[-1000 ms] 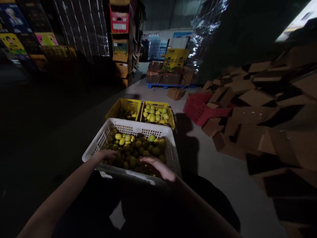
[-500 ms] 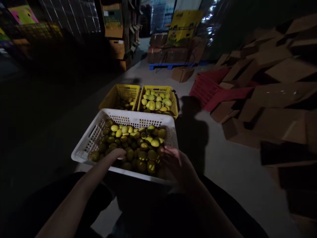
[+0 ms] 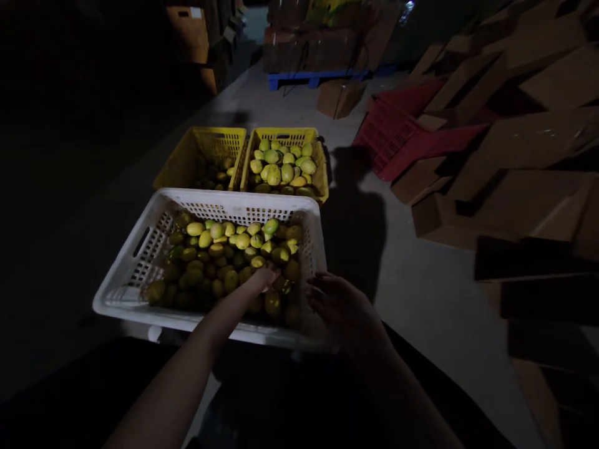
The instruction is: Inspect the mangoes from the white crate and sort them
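A white plastic crate [image 3: 126, 280] in front of me holds many yellow-green oval fruits [image 3: 231, 280] that look like lemons. My left hand [image 3: 266, 279] reaches over the crate's near rim and is down among the fruits toward the right side. Its fingers point away from me and are mostly hidden, so whether it grips a fruit cannot be told. My right hand [image 3: 341, 305] is at the crate's right wall, in deep shadow. Its fingers are bent a little and apart, pointing left toward the fruits, with nothing visible in them.
Behind the white crate stand two yellow crates: the left one [image 3: 175, 156] with a few fruits low inside, the right one [image 3: 322, 174] well filled. On the right lie a red crate [image 3: 388, 137] and piled cardboard boxes [image 3: 510, 206]. Farther back are a small carton [image 3: 340, 98] and a blue pallet [image 3: 313, 79].
My left hand has moved right across the fruits, closer to my right hand. My right hand stays by the crate's right side, its fingers more bent. The view has tipped downward.
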`<state>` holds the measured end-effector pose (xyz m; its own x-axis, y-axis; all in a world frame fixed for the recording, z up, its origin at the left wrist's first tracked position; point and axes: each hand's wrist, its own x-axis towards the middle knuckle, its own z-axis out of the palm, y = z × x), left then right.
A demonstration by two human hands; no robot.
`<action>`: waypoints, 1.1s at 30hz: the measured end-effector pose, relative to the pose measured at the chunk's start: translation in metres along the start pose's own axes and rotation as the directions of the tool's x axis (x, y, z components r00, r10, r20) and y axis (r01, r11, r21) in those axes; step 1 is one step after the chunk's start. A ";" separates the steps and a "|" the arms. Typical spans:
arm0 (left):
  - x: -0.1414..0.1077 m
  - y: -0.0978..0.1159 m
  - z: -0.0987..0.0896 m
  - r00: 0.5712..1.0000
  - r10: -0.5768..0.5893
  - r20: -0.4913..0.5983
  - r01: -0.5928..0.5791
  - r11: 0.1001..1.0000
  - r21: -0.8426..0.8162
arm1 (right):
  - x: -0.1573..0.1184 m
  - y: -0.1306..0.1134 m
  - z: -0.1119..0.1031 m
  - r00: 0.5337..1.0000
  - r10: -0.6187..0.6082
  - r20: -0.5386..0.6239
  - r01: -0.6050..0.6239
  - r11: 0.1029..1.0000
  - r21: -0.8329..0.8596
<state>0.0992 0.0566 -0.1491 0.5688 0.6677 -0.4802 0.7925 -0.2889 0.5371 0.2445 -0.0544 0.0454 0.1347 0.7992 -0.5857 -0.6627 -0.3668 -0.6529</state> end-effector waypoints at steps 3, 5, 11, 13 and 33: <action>-0.009 -0.003 -0.008 0.995 -0.104 -0.010 0.102 0.988 -0.118 | 0.000 0.000 0.002 1.000 -0.005 0.007 0.005 1.000 -0.007; -0.020 -0.010 -0.020 0.989 -0.143 -0.040 0.128 0.959 -0.253 | 0.000 0.000 0.002 0.999 -0.039 0.011 0.039 0.999 -0.002; -0.073 0.002 -0.088 0.972 -0.168 -0.167 0.061 0.860 -0.507 | 0.003 0.007 0.015 0.997 -0.022 -0.067 0.025 0.999 0.047; -0.100 0.028 -0.116 0.964 -0.071 -0.256 -0.081 0.839 -0.538 | 0.003 0.009 0.026 0.995 0.060 -0.085 -0.055 0.996 0.064; -0.090 -0.052 -0.018 0.954 -0.295 0.047 0.297 0.954 -0.031 | -0.009 -0.018 0.036 0.958 0.163 -0.234 -0.107 0.966 0.236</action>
<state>0.0029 0.0235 -0.1214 0.3192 0.6905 -0.6491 0.9184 -0.0563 0.3917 0.2288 -0.0380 0.0792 0.1935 0.5947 -0.7803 -0.8282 -0.3273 -0.4548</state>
